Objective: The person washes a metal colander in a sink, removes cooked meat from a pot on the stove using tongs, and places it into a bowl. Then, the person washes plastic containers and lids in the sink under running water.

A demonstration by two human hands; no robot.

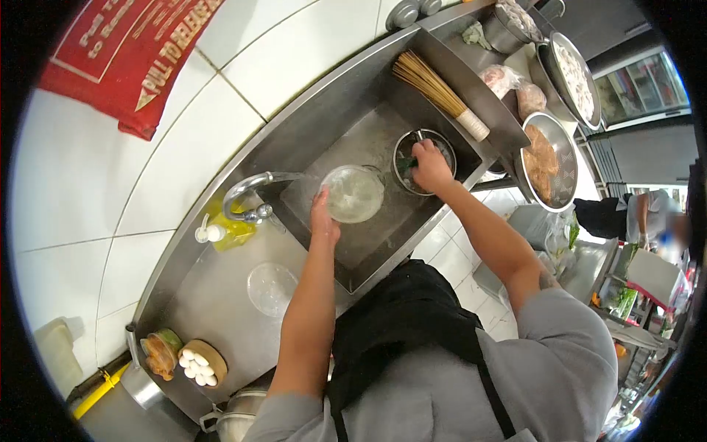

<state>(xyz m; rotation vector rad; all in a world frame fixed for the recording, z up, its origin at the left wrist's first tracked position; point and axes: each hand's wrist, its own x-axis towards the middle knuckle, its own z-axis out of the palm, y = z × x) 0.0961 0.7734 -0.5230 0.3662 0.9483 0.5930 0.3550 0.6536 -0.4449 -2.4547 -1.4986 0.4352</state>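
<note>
My left hand (322, 217) grips the rim of a clear plastic bowl (357, 195), tilted inside the steel sink (331, 258). Water from the curved tap (250, 184) runs toward this bowl. My right hand (431, 168) reaches into a round metal pot (444, 147) at the sink's right end. Its fingers are curled together beside something dark green; what they hold is partly hidden. A bundled-stick brush (434, 88) leans along the sink's far right wall.
Yellow dish soap (234, 232) stands by the tap. On the left counter are another clear plastic bowl (271, 289) and a container of eggs (202, 365). A colander of brown food (541, 166) sits beyond the sink. A co-worker (644, 210) stands at far right.
</note>
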